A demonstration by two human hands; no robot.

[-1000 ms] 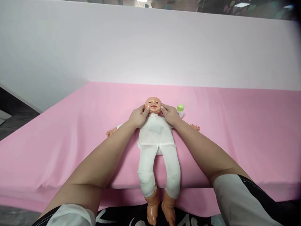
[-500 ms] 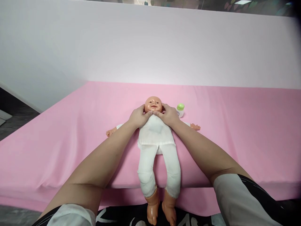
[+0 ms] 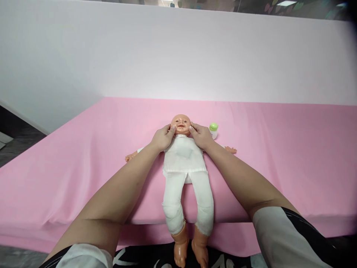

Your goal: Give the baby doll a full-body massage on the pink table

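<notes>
Pink cloth [image 3: 279, 160]: bottle [image 3: 213, 127] near doll [image 3: 184, 158], partly behind right hand [image 3: 202, 137].

1. No whole word, brand or number can be read.
2. Black cloth [image 3: 146, 255], below the near edge of the pink-covered table [image 3: 292, 167]: it bears bold white marks [image 3: 119, 256] that look like pieces of large lettering. On the left stands a slanted stroke, nearer the middle a curve, and to the right a peaked shape resembling an A, though this cannot be made certain. The bottom of the view cuts the marks off, and the feet of the doll [image 3: 183, 158] hang in front of the cloth's middle.
3. Green-capped bottle [image 3: 213, 131], closer to the table's far edge than to its near one: its pale body shows small dark print, too tiny to read.
</notes>
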